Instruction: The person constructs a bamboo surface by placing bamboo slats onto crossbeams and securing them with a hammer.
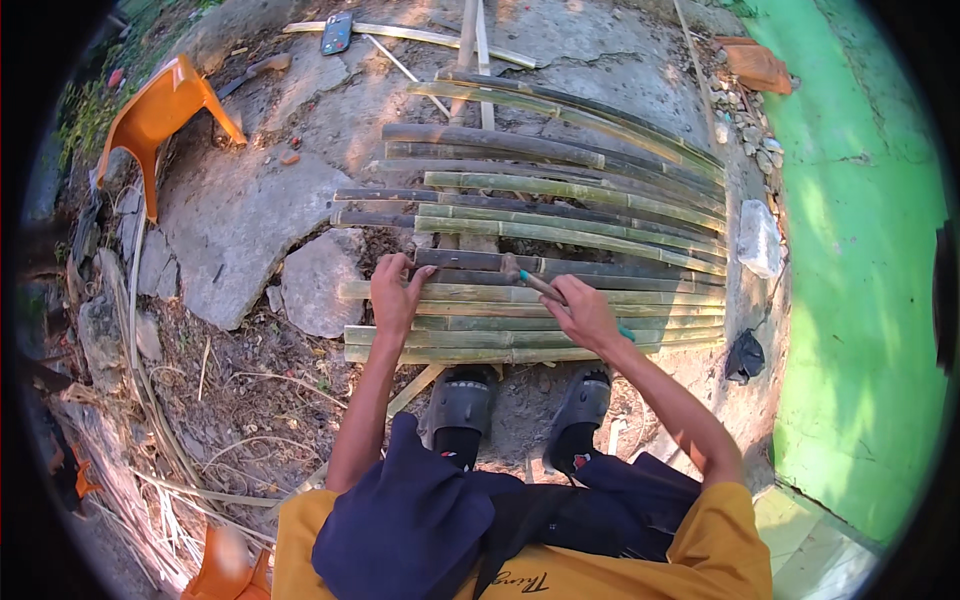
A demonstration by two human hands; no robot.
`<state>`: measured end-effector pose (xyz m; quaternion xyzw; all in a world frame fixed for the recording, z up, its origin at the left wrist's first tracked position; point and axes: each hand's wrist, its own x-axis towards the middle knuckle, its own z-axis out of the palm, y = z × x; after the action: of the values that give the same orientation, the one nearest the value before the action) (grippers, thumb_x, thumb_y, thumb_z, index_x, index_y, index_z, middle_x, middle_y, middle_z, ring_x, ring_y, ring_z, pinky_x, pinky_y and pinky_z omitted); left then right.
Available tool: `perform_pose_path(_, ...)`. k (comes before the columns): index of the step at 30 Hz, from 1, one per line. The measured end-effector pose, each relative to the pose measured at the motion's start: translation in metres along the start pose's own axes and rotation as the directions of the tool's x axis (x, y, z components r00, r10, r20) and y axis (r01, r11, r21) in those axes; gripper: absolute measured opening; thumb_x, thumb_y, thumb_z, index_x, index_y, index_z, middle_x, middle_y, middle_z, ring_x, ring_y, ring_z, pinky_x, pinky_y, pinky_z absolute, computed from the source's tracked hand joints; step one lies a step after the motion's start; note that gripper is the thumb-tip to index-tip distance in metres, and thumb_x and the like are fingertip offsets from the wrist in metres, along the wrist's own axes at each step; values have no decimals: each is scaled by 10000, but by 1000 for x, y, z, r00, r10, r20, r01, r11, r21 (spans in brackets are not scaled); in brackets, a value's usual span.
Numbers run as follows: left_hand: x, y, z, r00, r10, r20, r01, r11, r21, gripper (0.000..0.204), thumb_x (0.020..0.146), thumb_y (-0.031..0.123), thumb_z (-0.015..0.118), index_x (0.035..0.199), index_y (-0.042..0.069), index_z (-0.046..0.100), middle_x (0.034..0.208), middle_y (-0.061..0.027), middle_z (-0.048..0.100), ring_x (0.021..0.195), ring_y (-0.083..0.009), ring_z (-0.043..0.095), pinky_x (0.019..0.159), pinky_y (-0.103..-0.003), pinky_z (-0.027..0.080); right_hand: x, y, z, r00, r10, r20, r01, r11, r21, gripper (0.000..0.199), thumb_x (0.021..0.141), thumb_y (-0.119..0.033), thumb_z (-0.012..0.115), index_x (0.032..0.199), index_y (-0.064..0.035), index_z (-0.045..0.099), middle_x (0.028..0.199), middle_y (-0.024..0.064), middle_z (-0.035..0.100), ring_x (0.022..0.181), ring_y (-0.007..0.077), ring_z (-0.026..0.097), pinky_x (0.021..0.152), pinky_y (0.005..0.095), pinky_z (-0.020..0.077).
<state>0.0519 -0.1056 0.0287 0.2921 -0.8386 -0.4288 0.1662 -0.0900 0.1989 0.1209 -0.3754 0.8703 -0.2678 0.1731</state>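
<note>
A row of split bamboo slats (pixel 560 353), green and dark brown, lies crosswise in front of my feet over lengthwise supports. At the left end of a dark bamboo slat (pixel 460 259), my left hand (pixel 393 293) is closed, thumb and fingers against it. Whether a nail is there is too small to tell. My right hand (pixel 583 312) grips a hammer (pixel 541 286) by its handle. The hammer's head is over that same dark slat, right of my left hand. A teal bit of the handle shows beyond my right hand.
An orange plastic chair (pixel 160 110) stands far left, with a phone (pixel 337 33) on a strip at the back. Broken concrete slabs (pixel 240 230) lie left of the slats. At right are a white block (pixel 759 238), a black bag (pixel 744 356) and a green surface (pixel 850 300).
</note>
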Motion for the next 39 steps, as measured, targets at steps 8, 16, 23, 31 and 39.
perform_pose_path(8, 0, 3, 0, 974, 225, 27, -225, 943, 245, 332, 877, 285, 864, 871, 28, 653, 896, -128, 663, 902, -344, 603, 828, -459, 481, -217, 101, -184, 928, 348, 134, -254, 852, -457, 223, 979, -321, 700, 1036, -117, 630, 988, 98, 636, 829, 373, 689, 701, 496, 555)
perform_pose_path(16, -30, 7, 11, 961, 249, 119, -273, 792, 546, 612, 991, 535, 693, 1295, 11, 612, 1210, -177, 673, 1220, -367, 603, 1188, -537, 349, -391, 142, -56, 688, 648, -327, -687, 727, -6, 192, 945, -194, 741, 1034, -46, 657, 959, 151, 634, 882, 389, 665, 774, 470, 515)
perform_pose_path(23, -32, -23, 12, 972, -31, 231, -123, 772, 624, 935, 962, 645, 667, 1553, -16, 370, 1507, -235, 496, 1466, -403, 411, 1298, -619, 120, -406, 182, 100, 635, 729, -257, -715, 680, 163, 254, 927, -252, 789, 1051, -59, 680, 973, 162, 654, 865, 386, 665, 762, 476, 516)
perform_pose_path(31, -14, -35, -28, 938, -217, 272, -29, 730, 683, 1008, 975, 670, 635, 1601, -42, 293, 1633, -288, 373, 1574, -438, 291, 1306, -616, 90, -373, 237, -33, 668, 520, -533, -564, 820, 93, 224, 940, -221, 760, 1091, -71, 686, 959, 126, 673, 904, 348, 674, 820, 480, 534)
perform_pose_path(39, -8, -12, 40, 855, -338, 392, -23, 733, 680, 1134, 958, 714, 625, 1639, -94, 211, 1706, -320, 269, 1634, -437, 178, 1302, -625, 118, -496, 454, -198, -34, 750, -661, -980, 105, 170, 280, 882, -100, 674, 1154, -89, 741, 1167, 226, 728, 1096, 413, 703, 962, 495, 554)
